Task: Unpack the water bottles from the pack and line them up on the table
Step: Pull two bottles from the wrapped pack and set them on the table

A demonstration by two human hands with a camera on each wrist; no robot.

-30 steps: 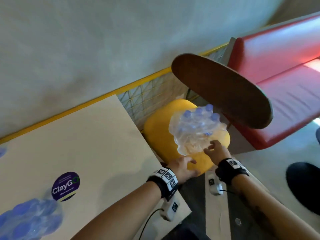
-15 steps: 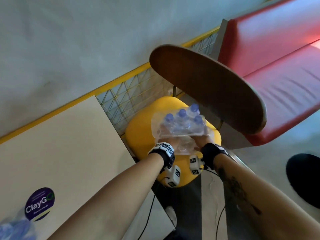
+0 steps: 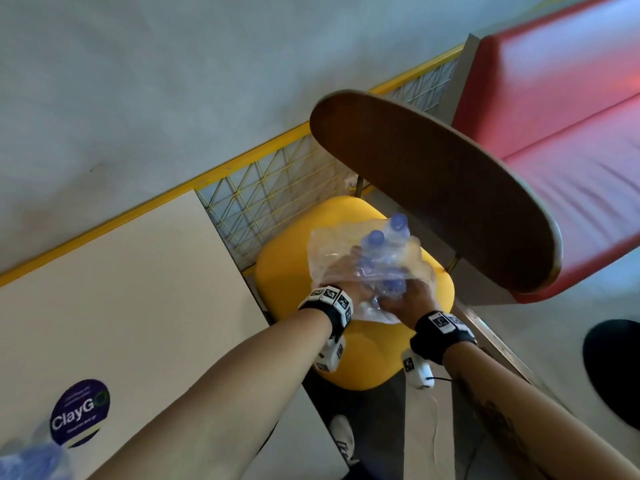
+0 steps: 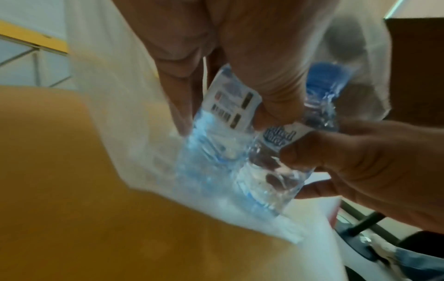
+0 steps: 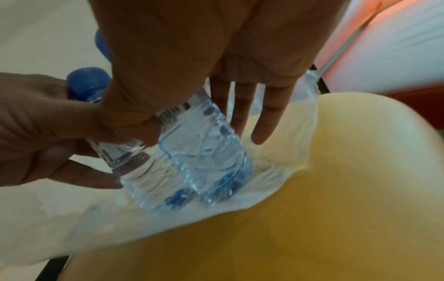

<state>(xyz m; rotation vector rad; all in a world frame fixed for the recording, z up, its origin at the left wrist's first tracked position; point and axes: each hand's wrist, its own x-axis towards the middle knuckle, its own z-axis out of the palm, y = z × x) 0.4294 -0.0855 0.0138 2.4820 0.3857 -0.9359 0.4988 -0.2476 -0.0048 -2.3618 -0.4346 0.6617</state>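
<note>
gripping the plastic pack [image 3: 367,268] of water bottles [image 3: 384,251] over the yellow chair seat [image 3: 284,271], i have my left hand [image 3: 346,289] and right hand [image 3: 412,299] each wrapped round a bottle inside it.

I see yellow stool [image 3: 287,271] beside beige table's edge — round ClayGo sticker [image 3: 80,412] on tabletop. Brown chair back [image 3: 433,199] behind stool, red bench [image 3: 561,133] beyond — yellow wire grid [image 3: 273,188] along grey wall [image 3: 138,81].
</note>
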